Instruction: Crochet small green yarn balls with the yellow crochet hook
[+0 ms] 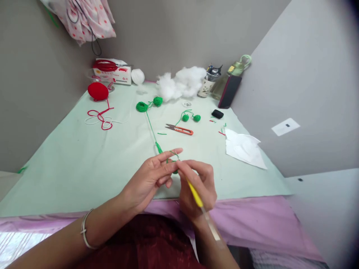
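Note:
My left hand (153, 173) pinches a small green crochet piece (175, 172), mostly hidden by the fingers, and green yarn runs over its raised index finger. In my right hand (199, 183) is a crochet hook (195, 192) with a yellow handle, held like a pen. The hook's tip meets the yarn beside the left fingertips. From the left hand the green yarn (150, 128) stretches back to a small green wound bundle (141, 107). Beyond the hands lie orange-handled thread snips (182, 130) and two little green crocheted balls (196, 118) joined by yarn.
White stuffing (182, 84) sits at the back, beside a pen cup (206, 85), a bottle (235, 69) and a phone (230, 91). Red yarn (98, 91) and a box (123, 74) stand back left. White paper (245, 147) and a black case (217, 114) lie right.

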### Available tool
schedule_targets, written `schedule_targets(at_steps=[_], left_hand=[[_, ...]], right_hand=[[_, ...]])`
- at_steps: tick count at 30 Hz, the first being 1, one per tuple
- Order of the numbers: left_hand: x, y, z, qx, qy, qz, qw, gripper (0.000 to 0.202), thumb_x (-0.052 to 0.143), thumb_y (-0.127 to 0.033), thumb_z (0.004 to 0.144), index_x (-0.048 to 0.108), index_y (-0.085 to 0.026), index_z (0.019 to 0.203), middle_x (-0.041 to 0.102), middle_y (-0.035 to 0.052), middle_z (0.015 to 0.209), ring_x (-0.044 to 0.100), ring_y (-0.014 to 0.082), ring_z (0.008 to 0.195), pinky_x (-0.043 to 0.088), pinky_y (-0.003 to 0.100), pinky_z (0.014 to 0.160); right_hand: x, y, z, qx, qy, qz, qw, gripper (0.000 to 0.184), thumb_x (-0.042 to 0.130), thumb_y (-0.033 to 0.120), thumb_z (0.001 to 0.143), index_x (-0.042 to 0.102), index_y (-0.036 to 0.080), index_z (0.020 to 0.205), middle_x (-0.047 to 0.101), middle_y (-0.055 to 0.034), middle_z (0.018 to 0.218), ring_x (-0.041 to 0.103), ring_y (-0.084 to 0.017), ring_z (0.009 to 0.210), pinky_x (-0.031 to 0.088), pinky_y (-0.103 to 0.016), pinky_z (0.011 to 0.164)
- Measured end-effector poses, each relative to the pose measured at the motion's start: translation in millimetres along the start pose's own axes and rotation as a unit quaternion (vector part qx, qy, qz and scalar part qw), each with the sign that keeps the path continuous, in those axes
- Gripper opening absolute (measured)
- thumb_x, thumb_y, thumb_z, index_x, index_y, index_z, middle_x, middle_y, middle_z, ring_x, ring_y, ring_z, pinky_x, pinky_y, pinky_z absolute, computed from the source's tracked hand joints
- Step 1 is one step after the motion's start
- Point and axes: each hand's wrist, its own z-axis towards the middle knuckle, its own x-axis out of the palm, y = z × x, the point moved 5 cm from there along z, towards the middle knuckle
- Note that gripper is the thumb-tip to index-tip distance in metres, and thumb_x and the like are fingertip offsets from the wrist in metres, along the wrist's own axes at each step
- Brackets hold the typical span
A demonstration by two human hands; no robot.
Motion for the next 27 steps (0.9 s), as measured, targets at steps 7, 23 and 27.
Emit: schedule_targets(at_steps=[7, 23, 27], left_hand=[[-2.1, -7, -1, 0.05, -0.003, 0.069, 0.996, 0.033, 0.087, -0.024, 0.08, 0.083, -0.027, 0.113, 0.065, -0.0018, 0.084, 0.055, 0.006, 0.069, 0.048, 0.016, 0.065], [-0.8, -6, -3, 0.01, 0.034, 0.053, 0.998, 0.038, 0.08, -0.029, 0.088, 0.075, -0.019, 0.124, 0.071, 0.001, 0.08, 0.067, 0.0132, 0.076, 0.053, 0.027, 0.078], [0.9, -7, -2, 0.02, 0.031, 0.051, 0.998, 0.044, 0.085, -0.024, 0.083, 0.075, -0.022, 0.125, 0.064, -0.0036, 0.083, 0.065, 0.0106, 0.076, 0.051, 0.027, 0.084]], right_hand=[[3, -24, 5, 0.228, 0.005, 0.257, 0.939, 0.02, 0.06, 0.021, 0.102, 0.078, 0.026, 0.098, 0.069, -0.0008, 0.085, 0.062, -0.014, 0.071, 0.052, -0.03, 0.065], [8, -32, 0, 0.265, 0.039, 0.295, 0.917, 0.016, 0.063, 0.026, 0.101, 0.079, 0.025, 0.1, 0.072, -0.002, 0.087, 0.066, -0.014, 0.073, 0.054, -0.03, 0.068], [11, -34, -1, 0.29, 0.029, 0.331, 0.898, 0.016, 0.064, 0.027, 0.1, 0.08, 0.023, 0.098, 0.074, -0.003, 0.089, 0.068, -0.013, 0.07, 0.056, -0.027, 0.065]])
